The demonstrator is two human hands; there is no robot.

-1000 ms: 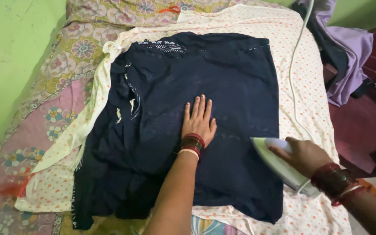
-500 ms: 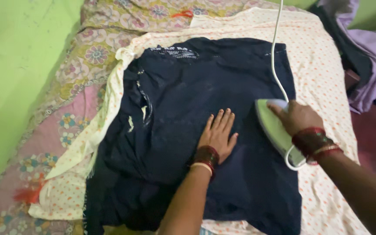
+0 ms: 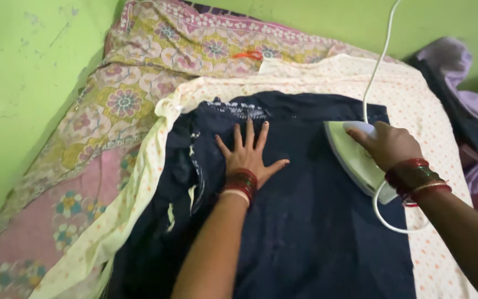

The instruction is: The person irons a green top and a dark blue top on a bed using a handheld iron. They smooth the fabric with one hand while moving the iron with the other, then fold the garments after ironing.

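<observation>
The smooth, dark navy garment is pressed flat by the left hand, fingers spread. The pale, wedge-shaped iron is gripped by the right hand.

The cloth on top is dark blue. Under it lies a cream sheet with small orange dots. The bed cover has yellow and pink flowers. The iron is white and pale green, with a white cord. The wall is bright green. The bangles are red and green.
</observation>
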